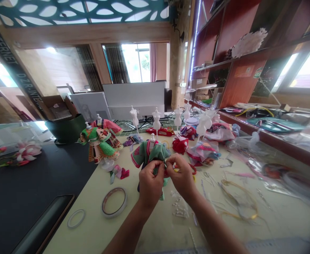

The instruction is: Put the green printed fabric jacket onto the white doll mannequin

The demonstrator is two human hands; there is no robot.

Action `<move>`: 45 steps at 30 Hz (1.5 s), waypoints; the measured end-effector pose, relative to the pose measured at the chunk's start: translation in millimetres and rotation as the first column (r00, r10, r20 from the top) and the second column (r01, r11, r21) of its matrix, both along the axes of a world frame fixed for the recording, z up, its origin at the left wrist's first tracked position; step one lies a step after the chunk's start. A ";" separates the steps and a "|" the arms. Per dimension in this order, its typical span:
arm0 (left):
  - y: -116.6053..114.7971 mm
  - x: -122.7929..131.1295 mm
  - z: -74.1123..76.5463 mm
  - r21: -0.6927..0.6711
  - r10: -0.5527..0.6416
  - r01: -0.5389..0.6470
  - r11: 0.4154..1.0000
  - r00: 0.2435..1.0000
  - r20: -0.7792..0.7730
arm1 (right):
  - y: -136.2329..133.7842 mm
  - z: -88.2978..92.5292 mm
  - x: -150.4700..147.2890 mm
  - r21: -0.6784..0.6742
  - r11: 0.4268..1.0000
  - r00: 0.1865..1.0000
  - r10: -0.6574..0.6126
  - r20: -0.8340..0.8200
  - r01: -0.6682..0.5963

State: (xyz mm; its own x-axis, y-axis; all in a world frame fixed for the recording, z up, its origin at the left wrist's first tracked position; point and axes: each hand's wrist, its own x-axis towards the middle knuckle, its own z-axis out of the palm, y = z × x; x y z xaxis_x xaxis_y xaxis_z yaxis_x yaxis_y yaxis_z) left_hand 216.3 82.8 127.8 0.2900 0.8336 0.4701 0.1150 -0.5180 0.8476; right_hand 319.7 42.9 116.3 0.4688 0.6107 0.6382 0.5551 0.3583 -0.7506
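A small green doll robe (144, 151) with pink-red trim hangs on a white mini mannequin (152, 138) in front of me. My left hand (151, 180) pinches the front of the robe between thumb and fingers. Close beside it, my right hand (180, 174) is closed in a pinch at the robe's right edge. The fingertips nearly meet, and what the right ones grip is too small to make out. Both hands cover the lower front of the robe. Behind the right hand, a red ring-shaped piece (193, 168) shows in part.
Dressed mannequins (98, 143) stand at the left, bare white mannequins (156, 118) at the back. Tape rolls (114, 202) lie at front left. Pearl beads (180, 208), yellow cord (239, 197) and fabric pieces (204, 151) are spread to the right. A monitor (133, 94) stands behind.
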 end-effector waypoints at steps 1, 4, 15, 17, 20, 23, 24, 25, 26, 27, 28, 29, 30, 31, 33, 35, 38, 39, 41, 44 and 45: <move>-0.2 -0.1 0.3 -0.017 -0.005 0.005 1.000 1.000 0.006 | 0.7 -0.8 0.3 -0.013 1.000 0.999 0.021 -0.044 -0.022; -0.5 -0.1 1.2 -0.063 -0.018 0.019 0.998 1.000 0.024 | 3.2 -3.7 1.3 -0.038 0.995 0.981 0.087 -0.174 -0.095; -2.4 0.1 3.4 -0.126 0.005 0.001 0.992 0.999 0.047 | 5.5 -5.1 -0.9 -0.020 0.975 0.848 0.180 -0.498 -0.219; -2.4 -0.1 2.8 -0.129 0.008 -0.002 0.992 0.999 0.046 | 5.2 -4.3 -0.5 -0.011 0.978 0.834 0.174 -0.523 -0.210; -1.9 -0.4 2.1 -0.131 0.018 -0.012 0.991 0.999 0.044 | 4.9 -3.0 1.3 0.002 0.984 0.824 0.150 -0.546 -0.178; -1.0 -0.9 2.2 -0.132 0.032 -0.026 0.991 0.999 0.043 | 4.8 -2.2 3.6 0.010 0.992 0.821 0.110 -0.560 -0.127; -0.8 -0.9 2.4 -0.133 0.035 -0.029 0.991 0.998 0.043 | 4.8 -2.1 4.3 0.011 0.994 0.821 0.097 -0.563 -0.110; -0.7 -1.0 2.5 -0.134 0.036 -0.030 0.991 0.998 0.042 | 4.7 -2.1 4.9 0.013 0.995 0.821 0.086 -0.564 -0.095; -0.5 -1.1 2.6 -0.134 0.037 -0.031 0.990 0.999 0.041 | 4.7 -2.1 5.5 0.014 0.997 0.822 0.075 -0.564 -0.082; -0.4 -1.3 2.7 -0.135 0.035 -0.030 0.990 0.999 0.038 | 4.5 -2.1 5.9 0.014 0.997 0.824 0.066 -0.563 -0.071; -0.3 -1.6 2.8 -0.135 0.034 -0.029 0.990 0.999 0.035 | 4.3 -1.8 6.4 0.013 0.998 0.826 0.059 -0.560 -0.063; -0.2 -2.0 3.0 -0.135 0.032 -0.028 0.990 0.999 0.031 | 4.0 -1.2 6.9 0.011 0.998 0.830 0.053 -0.555 -0.056; 0.0 -2.6 3.3 -0.135 0.029 -0.026 0.991 0.999 0.025 | 3.4 -0.4 7.5 0.009 0.999 0.835 0.047 -0.548 -0.050; 0.3 -3.3 3.9 -0.134 0.025 -0.022 0.991 1.000 0.018 | 2.5 0.8 8.3 0.004 0.999 0.841 0.041 -0.539 -0.046; 1.3 -5.2 6.1 -0.133 0.010 -0.010 0.991 1.000 -0.003 | -0.8 3.9 10.2 -0.009 0.999 0.859 0.030 -0.511 -0.041; 2.7 -7.4 9.4 -0.129 -0.011 0.008 0.992 1.000 -0.027 | -7.2 6.9 12.1 -0.028 0.999 0.881 0.020 -0.472 -0.038; 6.2 -10.3 13.9 -0.119 -0.049 0.041 0.992 0.997 -0.062 | -23.4 8.2 12.4 -0.068 0.996 0.916 0.020 -0.401 -0.051; 7.5 -11.1 14.8 -0.116 -0.062 0.054 0.992 0.995 -0.074 | -30.3 7.3 11.2 -0.086 0.995 0.933 0.022 -0.358 -0.056; 10.3 -12.7 15.4 -0.113 -0.090 0.079 0.990 0.991 -0.099 | -45.5 3.2 6.0 -0.136 0.989 0.979 0.034 -0.202 -0.062; 13.7 -14.7 15.0 -0.107 -0.117 0.103 0.989 0.984 -0.134 | -68.7 -8.7 -9.7 -0.235 0.967 0.994 0.106 0.035 -0.095; 14.5 -15.2 15.0 -0.104 -0.122 0.107 0.989 0.982 -0.144 | -76.0 -14.2 -16.9 -0.268 0.957 0.987 0.139 0.086 -0.111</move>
